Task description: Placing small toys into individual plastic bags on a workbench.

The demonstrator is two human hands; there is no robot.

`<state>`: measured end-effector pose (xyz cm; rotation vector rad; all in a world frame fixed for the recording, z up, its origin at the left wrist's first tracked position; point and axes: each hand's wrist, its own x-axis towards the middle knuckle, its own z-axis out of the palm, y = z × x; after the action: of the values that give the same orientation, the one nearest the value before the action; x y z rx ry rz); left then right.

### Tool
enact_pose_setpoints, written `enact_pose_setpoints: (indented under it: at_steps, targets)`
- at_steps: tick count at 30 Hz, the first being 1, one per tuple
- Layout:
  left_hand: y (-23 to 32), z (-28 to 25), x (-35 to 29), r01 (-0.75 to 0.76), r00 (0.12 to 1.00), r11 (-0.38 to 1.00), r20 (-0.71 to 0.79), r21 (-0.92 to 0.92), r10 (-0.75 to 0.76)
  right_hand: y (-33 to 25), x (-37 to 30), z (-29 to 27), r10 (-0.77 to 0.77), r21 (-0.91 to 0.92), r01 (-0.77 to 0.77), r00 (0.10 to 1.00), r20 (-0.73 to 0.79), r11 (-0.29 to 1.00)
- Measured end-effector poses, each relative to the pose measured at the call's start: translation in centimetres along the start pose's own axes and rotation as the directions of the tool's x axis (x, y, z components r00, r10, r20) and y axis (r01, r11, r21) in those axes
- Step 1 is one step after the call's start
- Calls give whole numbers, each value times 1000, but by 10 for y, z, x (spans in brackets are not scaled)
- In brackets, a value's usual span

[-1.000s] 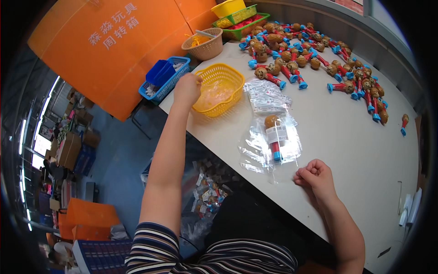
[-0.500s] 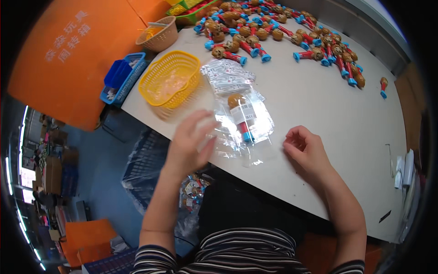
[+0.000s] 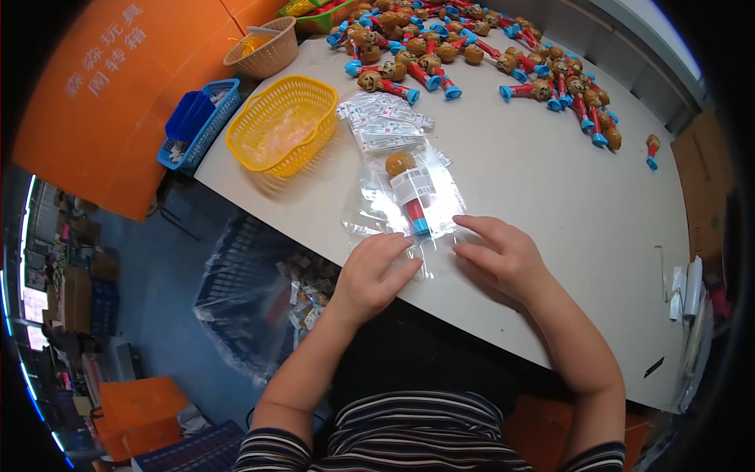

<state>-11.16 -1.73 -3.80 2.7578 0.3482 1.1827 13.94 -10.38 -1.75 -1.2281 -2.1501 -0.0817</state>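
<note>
Left grip (image 3: 373, 277) and right grip (image 3: 507, 258), both parted, at clear bag (image 3: 370, 206), brown-headed toy (image 3: 413, 209) inside

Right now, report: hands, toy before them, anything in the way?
Left hand open at clear bag's near end. Right hand open beside it. Toy lying flat, white label across its middle. Nothing visible blocks either hand.

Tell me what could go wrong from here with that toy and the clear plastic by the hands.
The clear plastic lies near the table's front edge, so a careless tug by the left hand or right hand might drag it off. The white label lies across the toy and could shift or crease. Farther back, the loosely heaped toys have round heads and might roll if bumped.
</note>
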Motion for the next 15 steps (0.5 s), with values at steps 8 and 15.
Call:
enact_pose_setpoints:
  at_steps: [8, 15]
  targets:
    - [0, 5, -5, 61, 996, 995, -62, -74, -65, -4, 7, -7, -18, 92, 21, 999, -42, 996]
    - [-13, -4, -11, 21, 999, 973, 48, -230, -10, 0, 9, -3, -295, 38, 293, 945, 144, 955]
